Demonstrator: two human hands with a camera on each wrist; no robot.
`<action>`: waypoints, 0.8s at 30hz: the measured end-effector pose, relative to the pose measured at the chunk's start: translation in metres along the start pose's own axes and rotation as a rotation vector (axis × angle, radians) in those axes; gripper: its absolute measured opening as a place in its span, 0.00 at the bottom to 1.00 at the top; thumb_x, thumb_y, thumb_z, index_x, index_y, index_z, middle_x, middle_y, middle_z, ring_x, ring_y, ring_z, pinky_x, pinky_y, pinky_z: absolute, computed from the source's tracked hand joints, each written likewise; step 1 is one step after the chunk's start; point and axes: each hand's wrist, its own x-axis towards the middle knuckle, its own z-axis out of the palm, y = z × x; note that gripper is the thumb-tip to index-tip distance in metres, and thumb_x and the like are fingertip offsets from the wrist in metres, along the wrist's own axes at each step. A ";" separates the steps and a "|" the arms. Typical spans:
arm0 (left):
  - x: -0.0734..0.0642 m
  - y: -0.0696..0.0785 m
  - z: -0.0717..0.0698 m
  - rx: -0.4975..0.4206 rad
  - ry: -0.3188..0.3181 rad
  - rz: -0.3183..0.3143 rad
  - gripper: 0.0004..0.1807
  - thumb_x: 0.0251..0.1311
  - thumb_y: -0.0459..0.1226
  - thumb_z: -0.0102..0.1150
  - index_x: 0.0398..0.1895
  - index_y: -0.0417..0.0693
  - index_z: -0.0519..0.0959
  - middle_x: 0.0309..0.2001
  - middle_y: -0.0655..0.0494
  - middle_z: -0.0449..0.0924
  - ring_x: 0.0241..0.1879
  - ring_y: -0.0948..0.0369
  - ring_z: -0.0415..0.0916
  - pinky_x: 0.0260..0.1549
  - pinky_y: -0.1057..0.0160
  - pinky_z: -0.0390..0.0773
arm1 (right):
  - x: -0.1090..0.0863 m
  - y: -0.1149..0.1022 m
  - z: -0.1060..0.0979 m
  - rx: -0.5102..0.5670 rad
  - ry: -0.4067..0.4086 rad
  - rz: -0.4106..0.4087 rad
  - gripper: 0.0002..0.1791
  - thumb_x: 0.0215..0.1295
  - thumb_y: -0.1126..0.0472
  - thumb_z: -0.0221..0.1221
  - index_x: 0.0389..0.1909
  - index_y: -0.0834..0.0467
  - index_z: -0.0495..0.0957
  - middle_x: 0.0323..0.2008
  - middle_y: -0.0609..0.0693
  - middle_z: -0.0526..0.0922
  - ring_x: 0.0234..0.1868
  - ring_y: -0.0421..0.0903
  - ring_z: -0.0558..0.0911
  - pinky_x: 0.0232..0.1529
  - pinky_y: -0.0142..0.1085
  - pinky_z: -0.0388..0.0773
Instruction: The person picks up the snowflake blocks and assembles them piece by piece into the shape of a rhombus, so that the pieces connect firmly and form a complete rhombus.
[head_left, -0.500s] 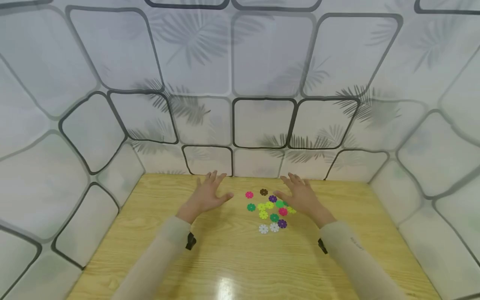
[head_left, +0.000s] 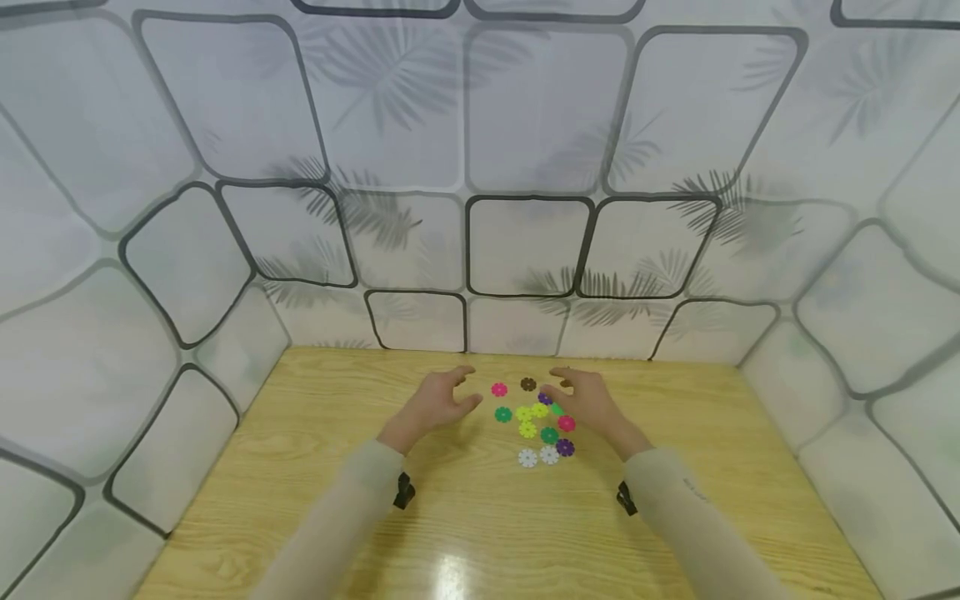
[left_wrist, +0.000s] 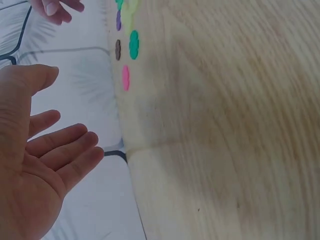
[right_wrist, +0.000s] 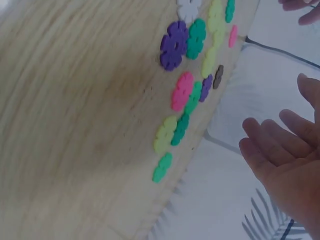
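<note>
Several flower-shaped plastic discs lie flat on the wooden table in a loose group: a pink disc (head_left: 499,389), a brown disc (head_left: 528,384), two white discs near the front, and purple, yellow and green ones between. Left of the group my left hand (head_left: 438,407) hovers with relaxed fingers and holds nothing. My right hand (head_left: 594,406) is over the group's right side and hides part of it in the head view. In the right wrist view its palm and loosely bent fingers hold nothing, and a purple disc (right_wrist: 174,46) lies on the table.
A light wooden table (head_left: 420,517) fills the lower part of the head view. White patterned walls (head_left: 525,250) with dark outlines and leaf prints rise at its back and both sides. Black wrist straps (head_left: 403,491) show at the sleeve cuffs.
Both hands have moved inward, closer to each other, and their fingers are more bent than before. The discs in sight stay where they were.
</note>
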 end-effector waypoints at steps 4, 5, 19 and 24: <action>0.002 0.001 0.011 -0.028 -0.020 -0.028 0.26 0.73 0.42 0.63 0.66 0.34 0.77 0.56 0.33 0.85 0.56 0.41 0.85 0.54 0.43 0.86 | 0.001 0.002 0.009 0.058 -0.001 0.016 0.25 0.77 0.55 0.63 0.65 0.69 0.79 0.58 0.67 0.85 0.55 0.64 0.87 0.56 0.56 0.86; 0.002 0.001 0.014 -0.031 -0.025 -0.037 0.25 0.72 0.41 0.64 0.65 0.34 0.78 0.57 0.34 0.85 0.55 0.42 0.85 0.54 0.44 0.86 | 0.001 0.002 0.011 0.073 -0.001 0.019 0.24 0.76 0.56 0.63 0.64 0.70 0.79 0.56 0.67 0.86 0.54 0.63 0.87 0.55 0.56 0.86; 0.005 0.010 0.041 -0.097 -0.097 -0.147 0.24 0.69 0.39 0.67 0.65 0.37 0.79 0.54 0.37 0.83 0.53 0.46 0.81 0.53 0.46 0.85 | 0.006 0.011 0.044 0.060 -0.119 0.054 0.20 0.74 0.60 0.64 0.62 0.65 0.82 0.41 0.53 0.86 0.39 0.43 0.80 0.40 0.36 0.81; 0.007 0.011 0.051 -0.058 -0.098 -0.133 0.25 0.68 0.39 0.68 0.65 0.38 0.79 0.51 0.40 0.83 0.50 0.48 0.81 0.51 0.49 0.85 | 0.006 0.012 0.052 0.053 -0.125 0.044 0.19 0.73 0.61 0.65 0.60 0.65 0.83 0.33 0.51 0.83 0.31 0.41 0.77 0.30 0.33 0.76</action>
